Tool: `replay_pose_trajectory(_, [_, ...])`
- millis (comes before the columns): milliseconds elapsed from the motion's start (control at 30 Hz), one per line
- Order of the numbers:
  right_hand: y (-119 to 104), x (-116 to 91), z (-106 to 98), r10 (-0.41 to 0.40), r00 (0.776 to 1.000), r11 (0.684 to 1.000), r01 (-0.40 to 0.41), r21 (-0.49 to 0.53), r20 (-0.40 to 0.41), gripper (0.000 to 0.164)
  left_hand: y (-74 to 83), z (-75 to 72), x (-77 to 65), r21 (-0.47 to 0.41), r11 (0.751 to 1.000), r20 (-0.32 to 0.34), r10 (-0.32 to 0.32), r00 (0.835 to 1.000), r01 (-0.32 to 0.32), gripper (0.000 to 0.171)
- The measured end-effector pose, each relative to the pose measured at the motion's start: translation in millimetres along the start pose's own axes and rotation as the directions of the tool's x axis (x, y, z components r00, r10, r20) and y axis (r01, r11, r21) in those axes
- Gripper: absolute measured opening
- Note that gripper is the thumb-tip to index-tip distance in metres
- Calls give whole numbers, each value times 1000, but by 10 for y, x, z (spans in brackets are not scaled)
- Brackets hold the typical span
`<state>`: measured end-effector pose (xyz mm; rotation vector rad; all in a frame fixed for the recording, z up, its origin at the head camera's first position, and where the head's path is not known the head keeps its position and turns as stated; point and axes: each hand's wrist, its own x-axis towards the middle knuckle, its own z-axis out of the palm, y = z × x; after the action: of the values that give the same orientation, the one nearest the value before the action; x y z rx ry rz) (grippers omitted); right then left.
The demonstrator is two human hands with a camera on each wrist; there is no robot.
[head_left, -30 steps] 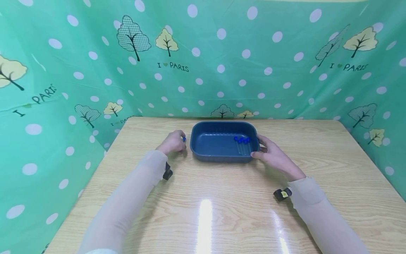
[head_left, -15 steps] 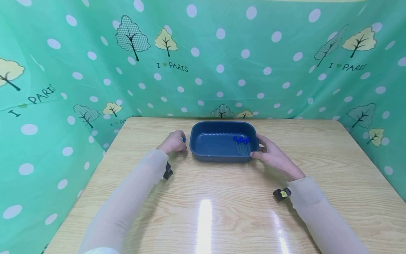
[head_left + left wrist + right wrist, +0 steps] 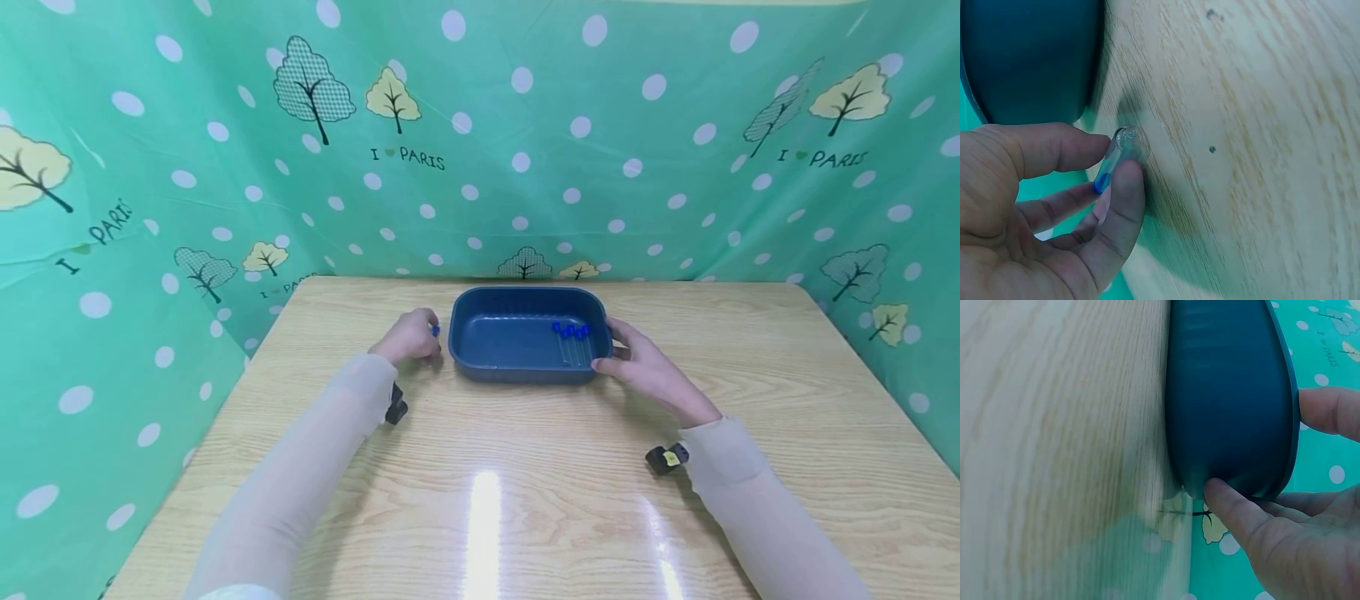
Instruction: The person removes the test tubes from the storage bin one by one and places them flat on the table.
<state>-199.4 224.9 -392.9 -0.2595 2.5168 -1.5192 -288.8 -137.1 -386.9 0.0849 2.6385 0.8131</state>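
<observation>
In the head view my left hand point(image 3: 408, 337) is just left of a dark blue plastic basin point(image 3: 517, 377). Thumb and fingers pinch a small clear test tube point(image 3: 1124, 142) with a blue cap; its rounded end faces the left wrist camera, and part of it is behind a finger. Several similar blue-capped tubes point(image 3: 576, 347) lie side by side at the right inside of the basin. My right hand point(image 3: 647, 367) holds the basin's right end, thumb and fingers spread around the corner and touching its outer wall.
The basin stands near the back of a wood-grain table point(image 3: 540, 467). A green dotted cloth point(image 3: 517, 125) printed with trees hangs behind and at the sides. A black wrist camera point(image 3: 397, 406) sits by the left cuff, another camera point(image 3: 666, 458) by the right.
Both hands, the basin and the tubes stay practically in place. Only the cloth at the far left shifts slightly.
</observation>
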Motion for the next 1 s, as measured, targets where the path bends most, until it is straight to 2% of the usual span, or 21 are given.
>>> replay_pose_trajectory(633, [-28,-21,3,6,1000,1000,-6,-1,0,82,-27,-15,-40,21,999,-21,45,999,-45,58])
replay_pose_trajectory(1000, [-34,-16,8,-3,1000,1000,3,15,5,82,-28,-28,-31,9,1000,-15,27,1000,-26,59])
